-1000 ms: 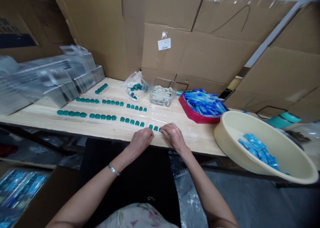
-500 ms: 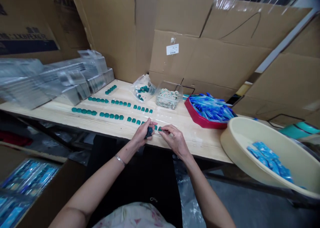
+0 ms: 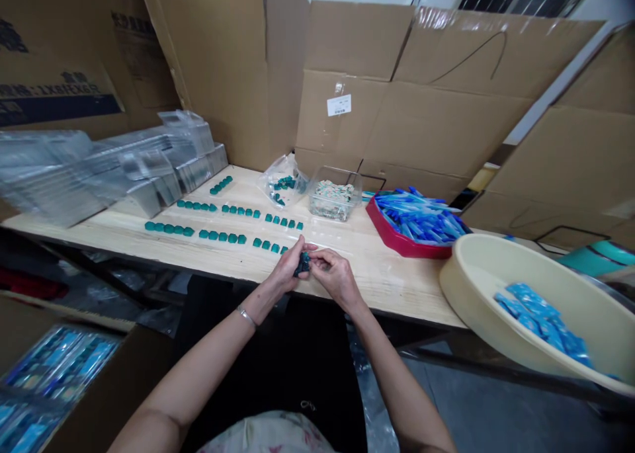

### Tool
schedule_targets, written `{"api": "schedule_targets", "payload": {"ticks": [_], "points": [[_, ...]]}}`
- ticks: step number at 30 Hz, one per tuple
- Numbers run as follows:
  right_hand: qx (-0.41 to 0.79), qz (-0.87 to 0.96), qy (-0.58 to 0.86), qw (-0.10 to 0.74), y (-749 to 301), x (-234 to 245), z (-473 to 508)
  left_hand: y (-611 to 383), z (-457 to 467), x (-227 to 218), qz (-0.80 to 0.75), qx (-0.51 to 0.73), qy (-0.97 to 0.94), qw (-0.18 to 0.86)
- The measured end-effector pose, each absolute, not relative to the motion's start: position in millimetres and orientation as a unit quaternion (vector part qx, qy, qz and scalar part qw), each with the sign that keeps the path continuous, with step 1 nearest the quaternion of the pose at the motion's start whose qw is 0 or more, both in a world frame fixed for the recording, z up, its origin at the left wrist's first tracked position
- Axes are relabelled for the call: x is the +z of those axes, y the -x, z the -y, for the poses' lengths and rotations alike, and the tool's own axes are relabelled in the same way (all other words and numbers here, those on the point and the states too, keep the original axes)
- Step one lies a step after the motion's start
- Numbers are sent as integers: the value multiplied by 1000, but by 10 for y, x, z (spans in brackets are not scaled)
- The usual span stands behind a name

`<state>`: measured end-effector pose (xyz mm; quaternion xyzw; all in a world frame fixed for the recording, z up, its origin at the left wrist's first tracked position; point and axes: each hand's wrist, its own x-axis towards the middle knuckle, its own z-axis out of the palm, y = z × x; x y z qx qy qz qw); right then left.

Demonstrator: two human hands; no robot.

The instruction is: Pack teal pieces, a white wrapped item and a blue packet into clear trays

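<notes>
Cupped near the table's front edge, my left hand [image 3: 290,266] holds several small dark teal blocks [image 3: 301,264]. My right hand [image 3: 336,276] meets it from the right, thumb and fingers pinched at those blocks; whether a single block sits in the pinch is hidden. Behind and left of my hands, a front row of teal blocks [image 3: 222,236] runs along the wooden table in short groups. A second row [image 3: 241,210] lies parallel farther back, and a short slanted line of blocks [image 3: 221,184] lies at the back left.
A clear bag of teal blocks [image 3: 284,183] and a clear tub of small pale pieces [image 3: 333,200] stand behind the rows. A red tray [image 3: 397,236] holds blue pen-like items; a cream basin [image 3: 459,274] holds blue packets. Clear plastic boxes [image 3: 149,175] are stacked left.
My right hand has drawn left from the end of the front row to my left hand. The view has shifted slightly.
</notes>
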<state>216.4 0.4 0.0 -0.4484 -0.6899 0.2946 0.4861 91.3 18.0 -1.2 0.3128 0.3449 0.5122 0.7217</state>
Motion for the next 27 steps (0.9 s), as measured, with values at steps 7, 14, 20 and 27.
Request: {"api": "schedule_targets", "payload": {"ticks": [7,14,20,27], "points": [[454,522,442,571,-2311,21,-103,-869,-135,51,-287,461,-342,767],[533,445,421,584,-2330,-11,-84,-876,-90,45,-306,467,-430,710],[565,413,414,582,-2320,-67,-77,-885,-96,27,-343,468,-455,676],[513,470,436,571,-2306,-33,-16,-869,-83,53,-346,436,-457,694]]}}
